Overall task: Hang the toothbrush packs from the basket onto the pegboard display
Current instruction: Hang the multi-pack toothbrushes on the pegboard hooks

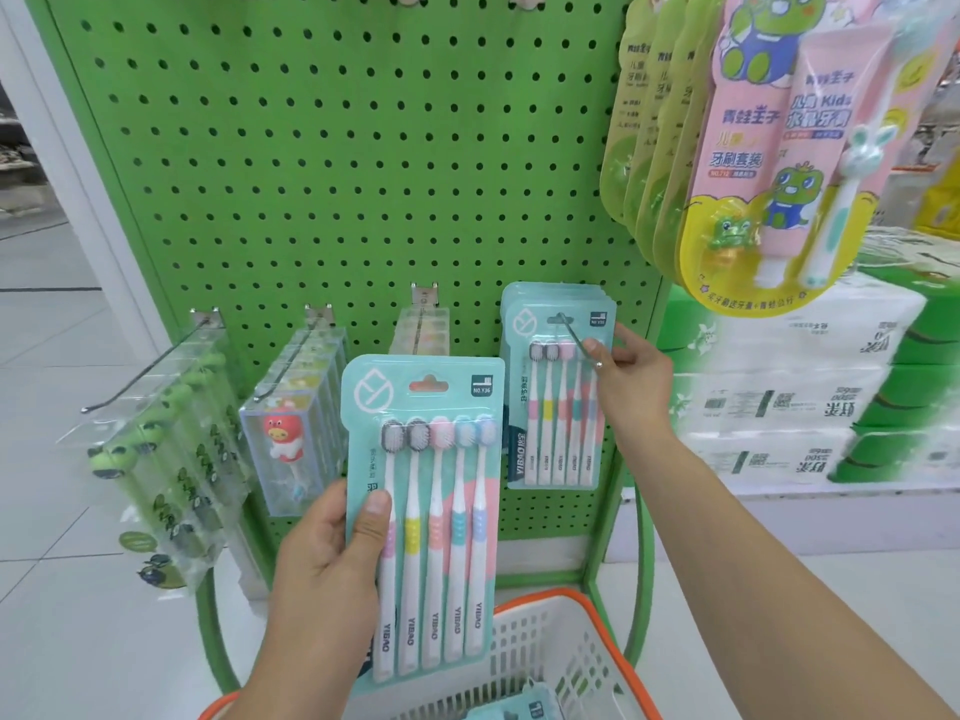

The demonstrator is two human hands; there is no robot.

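Note:
My left hand grips a teal pack of several toothbrushes by its lower left edge, upright in front of the green pegboard. To its right, a few matching packs hang on a metal hook. My right hand pinches the tip of that hook, thumb on top. Below, the white basket with an orange rim holds at least one more teal pack, mostly cut off by the frame edge.
Left of the hanging packs, three hooks carry clear boxed children's brushes and green frog brushes. Kids' toothpaste sets hang at the upper right. Stacked tissue packs stand to the right of the stand. White tiled floor surrounds it.

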